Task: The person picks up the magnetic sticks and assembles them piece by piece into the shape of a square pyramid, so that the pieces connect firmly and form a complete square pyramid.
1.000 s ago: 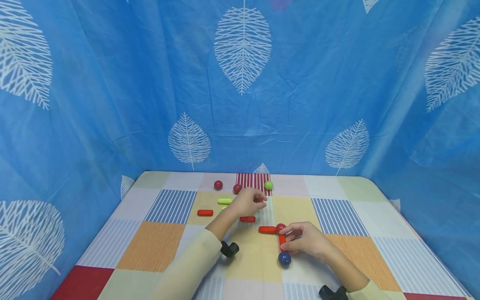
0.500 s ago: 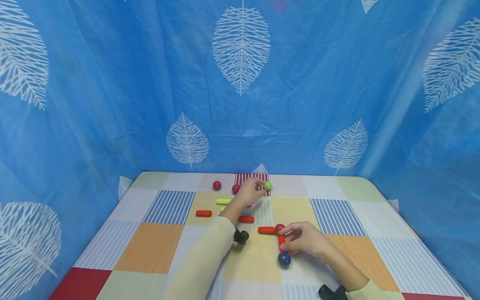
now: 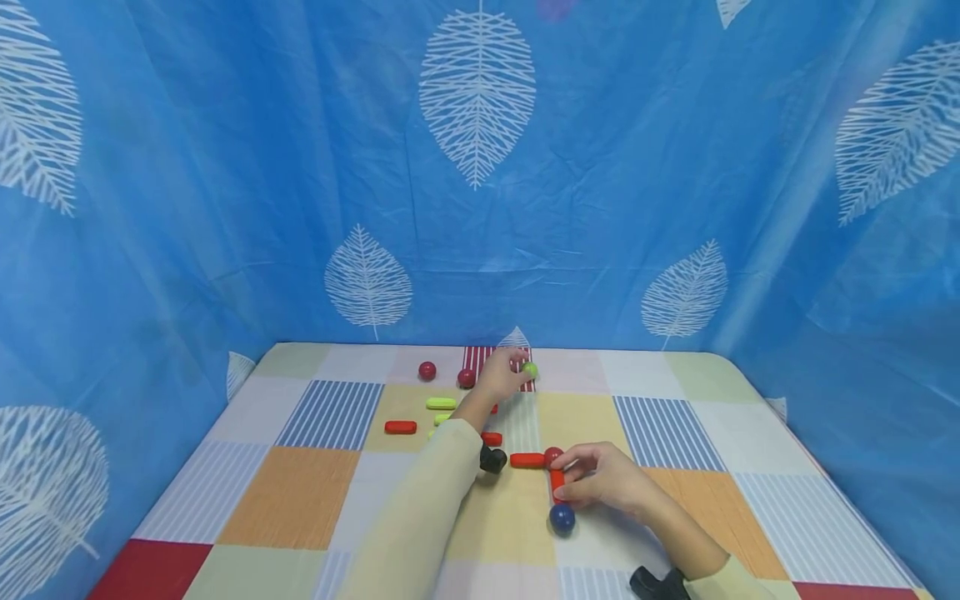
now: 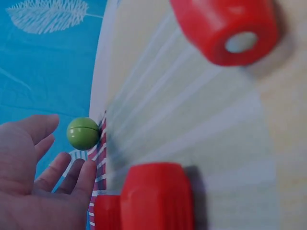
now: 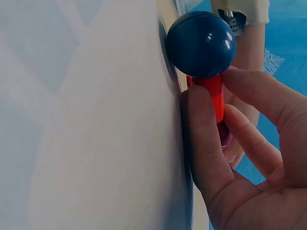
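Head view, near side first: we have the blue ball [image 3: 562, 518] at the near end of a red bar [image 3: 557, 483], which our right hand [image 3: 609, 480] pinches. At the bar's far end sits a red ball [image 3: 553, 456], with a second bar [image 3: 528, 460] to its left. A light, steady pinch seems best, so nothing pulls apart. Farther off, our left hand [image 3: 501, 375] is spread just left of the green ball [image 4: 83, 134] — not gripping it — and we should probably close softly, lest it roll.
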Action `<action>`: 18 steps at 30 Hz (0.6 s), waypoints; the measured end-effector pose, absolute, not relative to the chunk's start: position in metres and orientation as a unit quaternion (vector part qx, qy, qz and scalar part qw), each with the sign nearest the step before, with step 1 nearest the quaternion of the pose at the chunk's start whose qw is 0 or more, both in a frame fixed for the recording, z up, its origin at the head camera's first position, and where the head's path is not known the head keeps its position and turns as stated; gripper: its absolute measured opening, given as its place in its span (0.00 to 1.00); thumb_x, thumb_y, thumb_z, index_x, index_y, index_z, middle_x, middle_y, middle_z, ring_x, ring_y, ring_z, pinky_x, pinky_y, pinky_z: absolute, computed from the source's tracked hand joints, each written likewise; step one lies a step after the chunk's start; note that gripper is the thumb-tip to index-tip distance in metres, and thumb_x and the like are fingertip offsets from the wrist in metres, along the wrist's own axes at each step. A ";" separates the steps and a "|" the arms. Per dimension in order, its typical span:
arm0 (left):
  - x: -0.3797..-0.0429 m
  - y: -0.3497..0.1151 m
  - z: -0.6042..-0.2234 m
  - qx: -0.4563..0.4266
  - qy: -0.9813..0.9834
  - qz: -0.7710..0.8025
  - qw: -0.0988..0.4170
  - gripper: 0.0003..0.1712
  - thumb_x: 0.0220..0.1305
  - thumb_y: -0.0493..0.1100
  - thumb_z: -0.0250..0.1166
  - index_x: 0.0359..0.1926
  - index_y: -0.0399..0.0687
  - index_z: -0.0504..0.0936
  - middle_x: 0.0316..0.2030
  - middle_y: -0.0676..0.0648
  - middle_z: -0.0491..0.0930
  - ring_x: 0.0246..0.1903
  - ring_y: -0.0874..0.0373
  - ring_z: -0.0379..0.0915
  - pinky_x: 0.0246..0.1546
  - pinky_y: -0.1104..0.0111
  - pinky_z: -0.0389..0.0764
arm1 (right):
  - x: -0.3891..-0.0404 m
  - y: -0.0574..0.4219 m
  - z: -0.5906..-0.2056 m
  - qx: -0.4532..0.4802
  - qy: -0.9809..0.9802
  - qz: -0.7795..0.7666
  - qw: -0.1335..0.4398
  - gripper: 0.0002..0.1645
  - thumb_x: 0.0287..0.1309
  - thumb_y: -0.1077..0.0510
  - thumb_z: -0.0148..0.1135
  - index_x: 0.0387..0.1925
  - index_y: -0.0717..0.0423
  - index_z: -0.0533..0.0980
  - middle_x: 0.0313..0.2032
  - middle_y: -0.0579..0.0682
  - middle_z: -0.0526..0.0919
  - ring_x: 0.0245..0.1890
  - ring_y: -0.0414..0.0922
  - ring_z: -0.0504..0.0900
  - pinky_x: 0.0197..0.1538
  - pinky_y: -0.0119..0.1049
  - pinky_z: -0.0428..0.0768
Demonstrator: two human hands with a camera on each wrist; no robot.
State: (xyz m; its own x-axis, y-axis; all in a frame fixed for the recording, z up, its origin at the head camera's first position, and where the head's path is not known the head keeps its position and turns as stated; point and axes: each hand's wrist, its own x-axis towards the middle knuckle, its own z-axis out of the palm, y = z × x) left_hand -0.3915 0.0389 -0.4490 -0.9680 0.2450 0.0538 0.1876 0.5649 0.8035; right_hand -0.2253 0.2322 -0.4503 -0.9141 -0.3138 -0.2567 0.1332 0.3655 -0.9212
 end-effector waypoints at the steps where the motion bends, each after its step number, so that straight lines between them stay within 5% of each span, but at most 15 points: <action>1: -0.392 0.039 -0.449 0.119 0.883 0.452 0.036 0.24 0.70 0.44 0.67 0.65 0.48 0.79 0.52 0.44 0.80 0.46 0.54 0.75 0.45 0.64 0.82 | -0.225 0.232 -0.450 -0.056 0.802 -0.560 0.200 0.24 0.50 0.66 0.77 0.51 0.66 0.81 0.35 0.55 0.83 0.30 0.46 0.87 0.40 0.43 0.89; 10: -0.393 0.046 -0.453 0.114 0.876 0.463 0.067 0.31 0.71 0.42 0.65 0.73 0.49 0.71 0.67 0.43 0.74 0.65 0.47 0.72 0.66 0.54 0.77 | -0.226 0.232 -0.451 -0.064 0.794 -0.571 0.201 0.25 0.49 0.67 0.77 0.50 0.68 0.81 0.35 0.55 0.83 0.30 0.45 0.87 0.39 0.43 0.89; 18: -0.394 0.050 -0.456 0.106 0.875 0.468 0.068 0.25 0.70 0.40 0.66 0.67 0.48 0.78 0.66 0.43 0.77 0.67 0.47 0.72 0.69 0.55 0.73 | -0.227 0.233 -0.452 -0.058 0.795 -0.569 0.203 0.25 0.49 0.66 0.78 0.51 0.66 0.81 0.35 0.55 0.83 0.30 0.46 0.87 0.40 0.43 0.89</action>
State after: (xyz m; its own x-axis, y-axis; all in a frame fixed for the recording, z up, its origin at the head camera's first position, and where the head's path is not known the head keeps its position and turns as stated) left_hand -0.3943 0.0502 -0.4556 -0.9686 0.2479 -0.0196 0.1212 0.5393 0.8333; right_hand -0.2268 0.2332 -0.4522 -0.9105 -0.3237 -0.2573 0.1390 0.3464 -0.9277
